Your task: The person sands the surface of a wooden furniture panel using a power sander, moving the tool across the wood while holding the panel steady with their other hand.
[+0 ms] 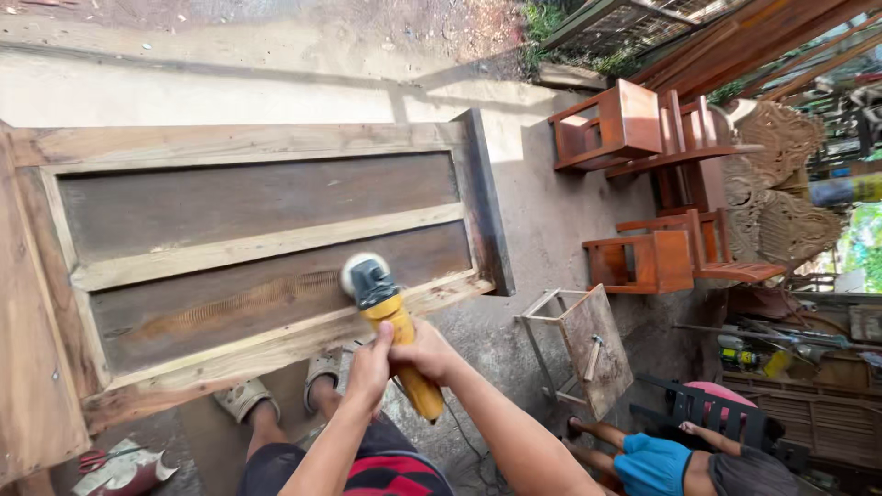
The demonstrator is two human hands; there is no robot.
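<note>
Both hands, left hand (369, 367) and right hand (425, 354), clench yellow-bodied angle grinder (390, 317); disc on weathered wooden panel frame (257, 248), frame centre.

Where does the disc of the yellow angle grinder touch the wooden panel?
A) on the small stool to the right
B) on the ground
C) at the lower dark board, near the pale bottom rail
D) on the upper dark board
C: the angle grinder, gripped by both hands, has its disc at the lower dark board, near the pale bottom rail.
</note>
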